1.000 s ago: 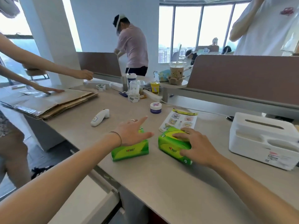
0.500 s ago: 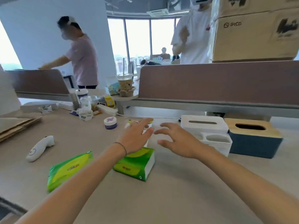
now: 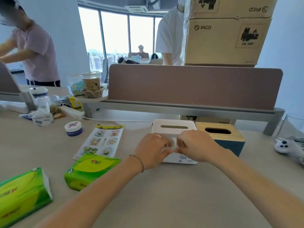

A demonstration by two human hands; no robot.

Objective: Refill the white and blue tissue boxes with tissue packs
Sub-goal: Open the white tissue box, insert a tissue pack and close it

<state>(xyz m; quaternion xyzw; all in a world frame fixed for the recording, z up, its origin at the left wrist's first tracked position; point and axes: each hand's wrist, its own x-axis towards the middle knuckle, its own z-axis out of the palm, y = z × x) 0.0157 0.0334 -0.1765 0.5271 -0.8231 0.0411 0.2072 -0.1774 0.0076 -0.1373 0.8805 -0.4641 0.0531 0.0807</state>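
Both hands have left the green tissue packs (image 3: 91, 170) on the desk (image 3: 164, 195) and now close, fingers curled, on the white tissue box's (image 3: 174, 127) front beside the blue tissue box (image 3: 230, 143); opening likely comes next.

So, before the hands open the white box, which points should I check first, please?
1. Both hands on the white tissue box: ok, left hand and right hand are at its front.
2. Firm grip on the lid: cannot tell, the fingertips are blurred.
3. Tissue packs within reach: ok, near pack and far-left pack lie on the table.
4. Packs unopened and free: ok, neither hand holds one.
5. Blue tissue box right beside the white one: not ok if the lid needs side room.
6. White box empty inside: cannot tell.
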